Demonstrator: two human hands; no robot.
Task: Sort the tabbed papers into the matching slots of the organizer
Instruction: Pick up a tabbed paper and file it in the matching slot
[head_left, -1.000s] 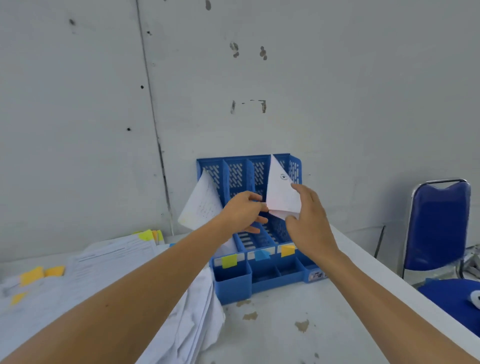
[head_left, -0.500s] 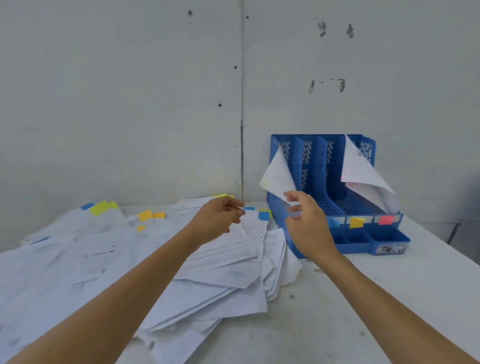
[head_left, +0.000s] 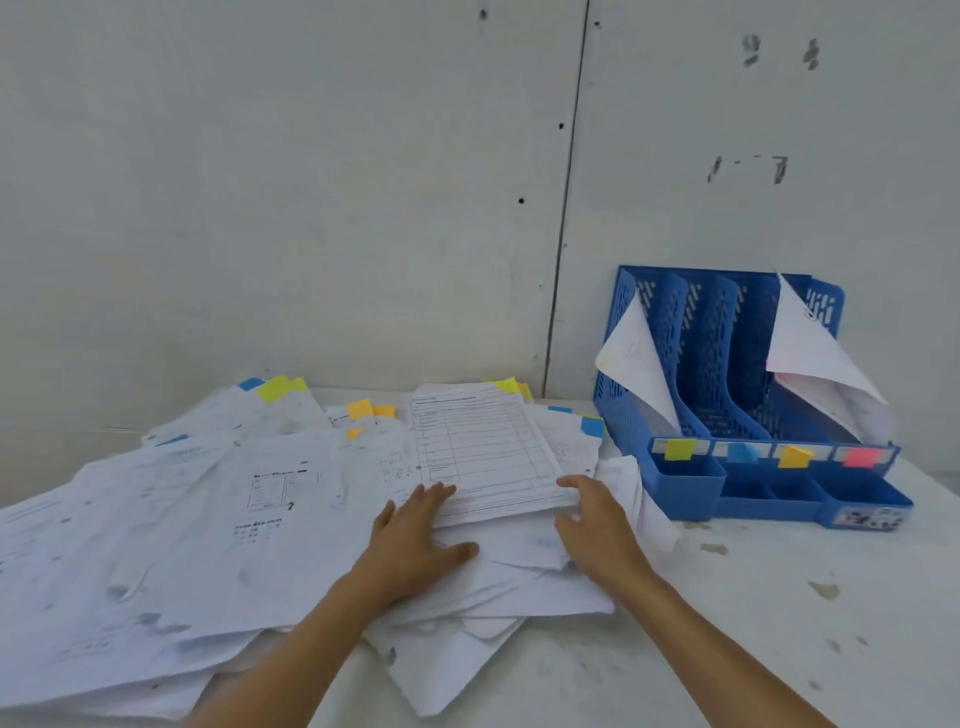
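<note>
Where loose papers (head_left: 208, 545) cover the table (head_left: 779, 597), left hand (head_left: 415, 540) lies flat, fingers straight, on the pile; right hand (head_left: 597, 525) touches the form (head_left: 478, 452) on top at its near corner, grip unclear. Blue organizer (head_left: 701, 338) stands to the right, two slots holding sheets (head_left: 810, 343).

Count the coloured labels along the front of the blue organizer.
4, in a row along the front strip of the organizer: yellow-green label leftmost, blue label next, orange-yellow label third, pink label rightmost. None looks hidden.
</note>
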